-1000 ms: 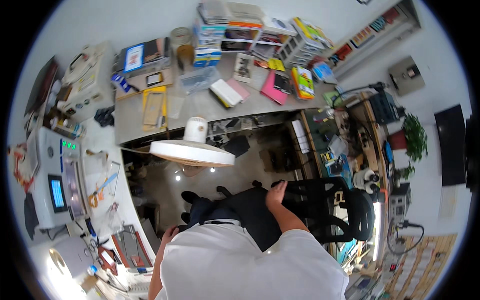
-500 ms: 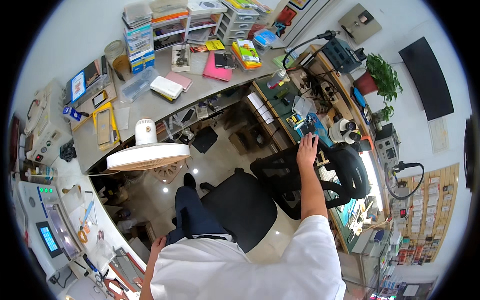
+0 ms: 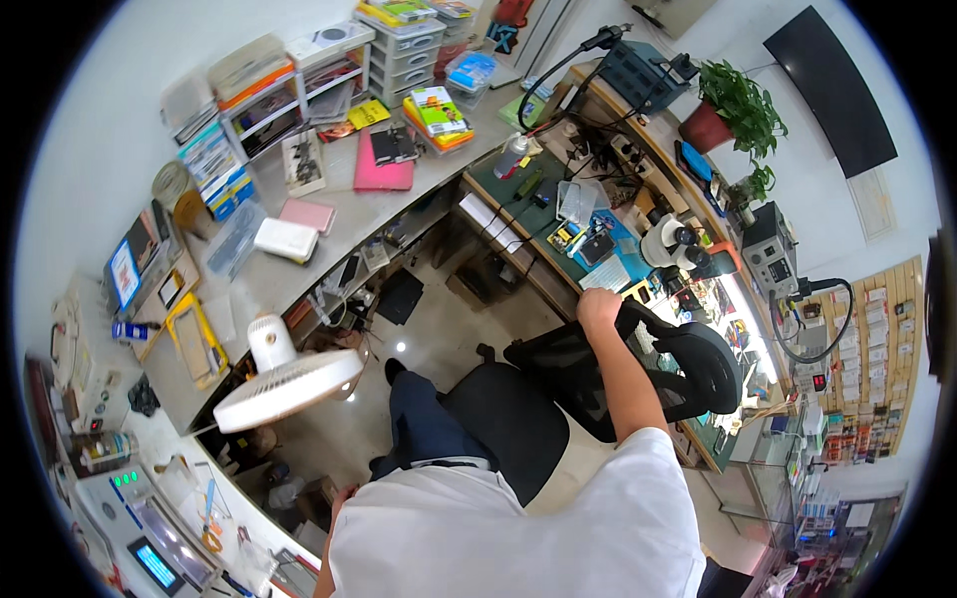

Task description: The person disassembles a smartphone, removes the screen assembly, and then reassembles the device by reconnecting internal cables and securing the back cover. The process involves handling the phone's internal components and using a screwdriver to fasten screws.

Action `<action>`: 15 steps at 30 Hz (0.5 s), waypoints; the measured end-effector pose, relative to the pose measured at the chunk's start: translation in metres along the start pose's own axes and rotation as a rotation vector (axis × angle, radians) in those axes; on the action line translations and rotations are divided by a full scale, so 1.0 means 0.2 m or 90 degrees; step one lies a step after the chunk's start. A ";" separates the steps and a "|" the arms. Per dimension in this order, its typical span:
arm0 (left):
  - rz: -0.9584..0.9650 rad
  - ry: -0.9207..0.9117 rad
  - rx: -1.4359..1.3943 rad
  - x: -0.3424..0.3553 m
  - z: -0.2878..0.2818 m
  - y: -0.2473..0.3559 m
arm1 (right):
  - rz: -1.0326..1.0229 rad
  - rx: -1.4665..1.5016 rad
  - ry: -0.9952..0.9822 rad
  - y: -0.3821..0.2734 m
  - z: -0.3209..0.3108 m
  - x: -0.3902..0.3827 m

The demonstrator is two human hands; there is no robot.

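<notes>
My right hand (image 3: 598,309) is closed over the edge of a black mesh office-chair backrest (image 3: 678,364), its forearm reaching up from the lower right. The black seat (image 3: 503,419) of the chair is below, beside my dark-trousered leg. My left hand (image 3: 344,495) hangs low at my left side by the thigh, mostly hidden behind my white shirt, so its fingers are unclear. Just beyond my right hand lies a green work mat (image 3: 538,229) with tools, small phone parts and a blue tray.
A white fan (image 3: 289,389) stands at the left. A grey desk (image 3: 244,309) with boxes and drawers runs behind it. A white machine (image 3: 140,538) sits lower left. A microscope (image 3: 673,244), instruments (image 3: 768,254) and a potted plant (image 3: 718,110) line the right-hand bench.
The view has swung toward the right bench. My right hand has risen from lower by the seat, opened out half a second ago, and now curls over the chair back.
</notes>
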State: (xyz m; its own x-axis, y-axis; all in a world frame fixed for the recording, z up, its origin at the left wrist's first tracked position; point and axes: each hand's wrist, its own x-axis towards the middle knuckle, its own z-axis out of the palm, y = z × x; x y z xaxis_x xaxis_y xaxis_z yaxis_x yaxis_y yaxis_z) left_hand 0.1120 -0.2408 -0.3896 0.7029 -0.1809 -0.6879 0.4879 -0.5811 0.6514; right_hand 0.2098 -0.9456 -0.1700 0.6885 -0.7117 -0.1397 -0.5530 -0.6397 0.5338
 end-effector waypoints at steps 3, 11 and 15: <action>-0.040 -0.018 0.031 0.06 -0.02 0.15 | 0.126 0.287 -0.029 0.02 0.16 0.23; -0.172 0.004 0.123 0.23 -0.08 0.61 | 0.560 0.614 -0.100 0.09 0.54 0.86; -0.200 0.018 0.135 0.25 -0.12 0.81 | 0.607 0.595 -0.086 0.02 0.55 0.87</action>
State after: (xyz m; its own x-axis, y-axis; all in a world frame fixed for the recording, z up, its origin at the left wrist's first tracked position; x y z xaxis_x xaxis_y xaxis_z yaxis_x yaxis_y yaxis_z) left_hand 0.2385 -0.3256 -0.3113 0.5515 0.0526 -0.8325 0.5664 -0.7563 0.3274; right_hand 0.2760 -1.1046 -0.2843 -0.1640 -0.9760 -0.1435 -0.9360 0.1999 -0.2898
